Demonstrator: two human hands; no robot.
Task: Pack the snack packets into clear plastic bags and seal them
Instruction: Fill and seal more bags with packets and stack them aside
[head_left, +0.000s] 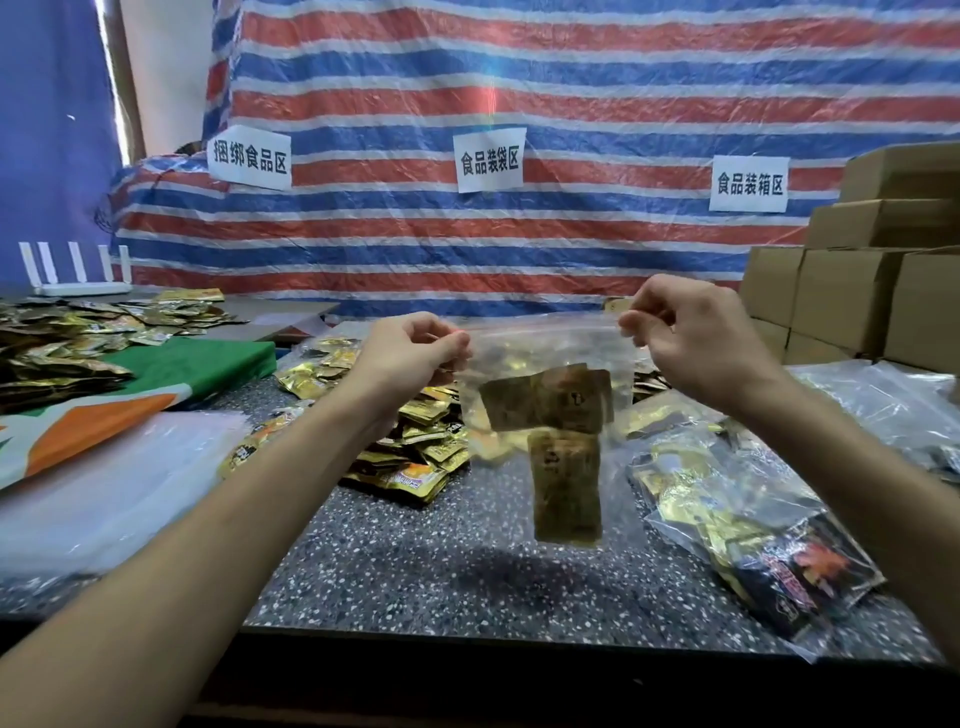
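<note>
Held the clear plastic bag (545, 353) up in the air over the speckled table (415, 571), mouth at twelve o'clock and bottom at six. Pinched the top strip at both ends. Closed the left hand (410, 353) on the nine o'clock corner, thumb against curled forefinger. Nipped the three o'clock corner with the right hand (691, 332) the same way, remaining fingers curled in. Could not tell whether the sealing strip was already pressed together along its length.

Carried a few snack packets (550, 400) inside, slumped toward the bottom: some lying crosswise at a slight tilt, and one (566, 493) below them standing on end, long axis twelve to six. Hung the bag with its own long axis twelve to six too, top edge running nine to three and a little higher at the three o'clock end.

Judged light, limp and slippery: thin film with no stiffness, likely to sag and fold wherever unsupported, contents free to slide. Best taken by the thicker top strip, at the corners, as here; kept taut between the hands for any pressing along the seal. Little risk of breakage, judging by the flat foil packs.

Left a heap of loose packets (415, 447) on the table at eight o'clock of the bag, and a filled bag (753, 530) lying at four o'clock.
</note>
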